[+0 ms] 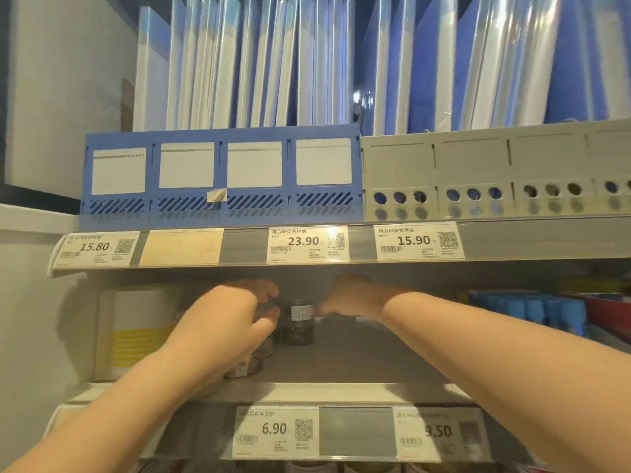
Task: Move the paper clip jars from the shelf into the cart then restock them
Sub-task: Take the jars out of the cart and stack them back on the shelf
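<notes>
- grey shelf board (358, 356) just above the 6.90 price tag (275, 431) carries the paper clip jars (246, 365), all upright.
- left hand (232, 322), up-left of the tag, curls round a blurred jar (268, 310).
- right hand (345, 297), up-right of the tag, has fingertips at the labelled jar (299, 324); clasping or not, i cannot tell.
- that jar's axis is vertical, and it stands just left of the right hand.

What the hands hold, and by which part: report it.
The left hand grips a paper clip jar round its top. The right hand touches the labelled jar near its top; grip cannot be told.
</notes>
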